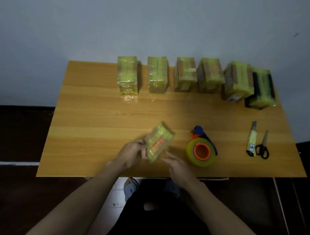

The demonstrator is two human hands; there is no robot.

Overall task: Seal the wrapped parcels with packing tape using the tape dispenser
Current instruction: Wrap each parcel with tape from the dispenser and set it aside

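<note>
A small parcel point(158, 142) wrapped in yellowish tape, with an orange label, is tilted above the wooden table point(99, 117) near its front edge. My left hand point(132, 153) grips its left side. My right hand point(176, 166) hovers just right of the parcel with fingers straight, holding nothing. The tape dispenser point(201, 149), with a blue handle, an orange hub and a clear-yellow roll, lies on the table to the right of my right hand. Several wrapped parcels point(186, 74) stand in a row along the table's far edge.
A utility knife point(251, 139) and black-handled scissors point(262, 145) lie near the table's right edge. A grey wall point(156, 23) stands behind the table. My legs and a sandal point(130, 188) show below the front edge, over a dark floor.
</note>
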